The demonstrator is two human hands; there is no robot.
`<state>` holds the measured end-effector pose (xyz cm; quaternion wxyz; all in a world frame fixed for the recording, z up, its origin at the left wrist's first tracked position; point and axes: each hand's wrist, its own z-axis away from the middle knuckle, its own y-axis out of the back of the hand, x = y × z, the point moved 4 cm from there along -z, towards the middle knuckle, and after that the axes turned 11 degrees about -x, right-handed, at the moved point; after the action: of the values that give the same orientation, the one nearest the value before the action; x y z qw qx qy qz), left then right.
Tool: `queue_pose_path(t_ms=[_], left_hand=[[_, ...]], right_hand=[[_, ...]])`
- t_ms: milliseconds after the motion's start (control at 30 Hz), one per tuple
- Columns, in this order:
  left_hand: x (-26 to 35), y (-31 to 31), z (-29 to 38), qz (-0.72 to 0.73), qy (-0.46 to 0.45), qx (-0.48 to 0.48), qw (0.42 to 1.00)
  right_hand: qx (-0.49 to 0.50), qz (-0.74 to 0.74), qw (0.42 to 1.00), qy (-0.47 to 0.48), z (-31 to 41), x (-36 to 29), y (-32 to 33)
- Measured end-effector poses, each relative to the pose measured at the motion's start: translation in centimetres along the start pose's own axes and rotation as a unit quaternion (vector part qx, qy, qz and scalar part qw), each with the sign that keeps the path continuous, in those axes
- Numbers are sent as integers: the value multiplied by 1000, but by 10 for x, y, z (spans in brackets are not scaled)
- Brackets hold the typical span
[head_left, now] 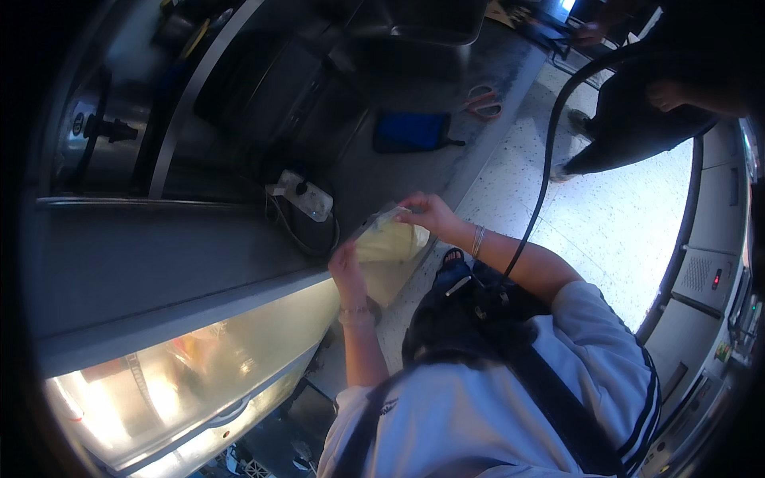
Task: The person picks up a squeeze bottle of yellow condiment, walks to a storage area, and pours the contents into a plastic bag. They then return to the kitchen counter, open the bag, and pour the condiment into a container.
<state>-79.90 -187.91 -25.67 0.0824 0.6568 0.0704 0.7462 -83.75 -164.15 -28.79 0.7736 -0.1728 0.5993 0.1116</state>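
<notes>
A clear plastic bag with pale yellow contents (387, 240) hangs between my two hands, over the edge of the grey counter (382, 170). The fingers of my left hand (348, 263) pinch its left upper corner. At its right upper edge, my right hand (427, 214) grips the plastic between thumb and fingers. What is inside cannot be made out. Beyond the bag, a white power strip (306, 196) with a black plug and a cable lies on the counter. Farther back are a blue and black pouch (411, 130) and scissors with red-orange handles (485, 103).
A metal basin (418, 24) stands at the back of the counter. Below the counter's front is a lit, see-through compartment (197, 364). A black hose or cable (548, 143) arcs across the view. Another person in dark clothing (633, 119) stands on the speckled floor (621, 221) at right.
</notes>
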Motion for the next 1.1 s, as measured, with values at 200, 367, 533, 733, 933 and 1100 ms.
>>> queue_pose_path(t_ms=[200, 367, 533, 733, 933, 1100], left_hand=[[96, -20, -21, -124, -152, -94, 976], [152, -73, -48, -467, -327, -269, 776], [149, -85, -61, -501, -295, -319, 749], [130, -69, -53, -411, -283, -197, 844], [114, -28, -58, -235, -197, -34, 951], [116, -17, -68, -232, -240, -109, 937]], right_hand=[[53, 93, 994, 37, -1, 2, -2], [48, 107, 988, 97, 0, -1, -6], [36, 132, 987, 88, -1, -2, -4], [70, 139, 984, 92, 0, -9, 1], [50, 193, 973, 116, 1, -17, 4], [32, 192, 977, 90, -3, -14, 2]])
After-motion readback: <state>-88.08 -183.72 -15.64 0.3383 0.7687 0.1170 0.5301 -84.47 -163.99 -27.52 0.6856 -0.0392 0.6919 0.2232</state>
